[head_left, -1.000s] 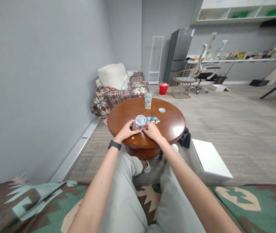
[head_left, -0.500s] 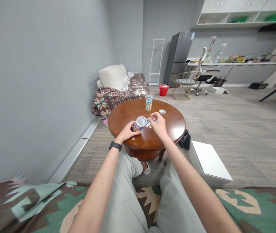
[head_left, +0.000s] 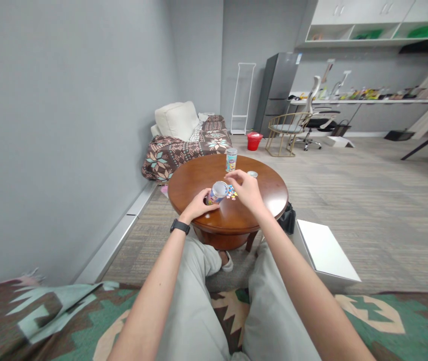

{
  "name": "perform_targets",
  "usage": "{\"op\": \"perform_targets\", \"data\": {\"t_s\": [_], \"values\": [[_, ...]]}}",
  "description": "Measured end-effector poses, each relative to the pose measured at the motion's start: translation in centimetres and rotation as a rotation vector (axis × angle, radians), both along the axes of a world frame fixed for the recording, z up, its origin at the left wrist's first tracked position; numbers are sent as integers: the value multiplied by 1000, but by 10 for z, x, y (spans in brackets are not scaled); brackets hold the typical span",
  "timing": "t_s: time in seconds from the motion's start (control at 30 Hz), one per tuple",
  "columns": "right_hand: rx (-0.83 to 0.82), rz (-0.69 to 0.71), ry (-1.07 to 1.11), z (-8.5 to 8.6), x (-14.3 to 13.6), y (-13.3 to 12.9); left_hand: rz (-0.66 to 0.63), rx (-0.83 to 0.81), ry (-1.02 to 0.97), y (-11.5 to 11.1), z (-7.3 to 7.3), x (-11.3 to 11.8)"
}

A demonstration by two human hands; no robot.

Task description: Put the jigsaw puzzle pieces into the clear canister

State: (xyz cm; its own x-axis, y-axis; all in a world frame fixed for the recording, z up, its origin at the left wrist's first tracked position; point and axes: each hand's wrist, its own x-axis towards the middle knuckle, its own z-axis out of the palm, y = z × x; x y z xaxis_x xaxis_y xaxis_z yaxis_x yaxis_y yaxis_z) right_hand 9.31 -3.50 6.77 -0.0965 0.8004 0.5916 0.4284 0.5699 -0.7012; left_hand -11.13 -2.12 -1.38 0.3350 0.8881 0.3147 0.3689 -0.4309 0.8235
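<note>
The round table is brown and glossy, with a pale glare toward its right edge. The far can stands upright by the far edge. To its right a lid lies flat, partly hidden. Small colourful pieces lie near the middle. Left of them is the near can; whether its base touches the surface is unclear.

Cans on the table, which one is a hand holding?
The nearer can, in the left hand; the other can stands farther back on the round table.
</note>
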Motion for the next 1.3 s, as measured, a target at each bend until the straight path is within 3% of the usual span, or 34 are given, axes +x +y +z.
{"op": "perform_targets", "data": {"t_s": [0.1, 0.23, 0.4, 0.73, 1.3], "values": [[-64, -117, -84, -16, 16, 15, 7, 2, 19, 0, 0, 0], [-288, -133, -429, -50, 30, 32, 26, 9, 38, -1, 1, 0], [-294, -249, -549, -77, 20, 31, 22, 24, 43, 0, 0, -1], [-332, -370, -470, -83, 5, 36, 20, 7, 64, -1, 2, -1], [-294, -249, -234, -98, 10, 44, 53, 13, 71, -3, 2, -1]]}}
